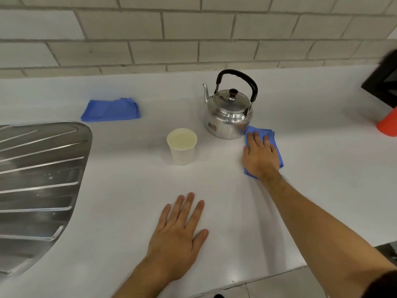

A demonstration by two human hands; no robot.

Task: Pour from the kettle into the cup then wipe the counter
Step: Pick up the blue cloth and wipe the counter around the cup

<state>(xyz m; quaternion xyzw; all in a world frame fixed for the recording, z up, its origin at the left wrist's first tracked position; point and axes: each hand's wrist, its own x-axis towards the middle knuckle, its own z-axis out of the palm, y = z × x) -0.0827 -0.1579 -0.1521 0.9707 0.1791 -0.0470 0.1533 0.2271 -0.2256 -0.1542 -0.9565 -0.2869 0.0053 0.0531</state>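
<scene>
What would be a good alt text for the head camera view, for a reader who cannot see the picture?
A person's right hand presses a folded blue cloth flat on a white counter, beside a shiny metal kettle with a black handle. The left hand rests open on the counter, nearer than a white paper cup. A second blue cloth lies behind a steel sink drainboard.

White desk (214,186) against tiled wall. On it: metal kettle (228,114) upright at back; paper cup (182,146) upright, near kettle's left front; folded blue cloth (110,110) at back left; second blue cloth (274,137) touching kettle base, right hand (261,157) flat on it; left hand (179,235) flat on bare surface; orange object (388,124) at right edge; ribbed steel drainboard (38,179) at left.
</scene>
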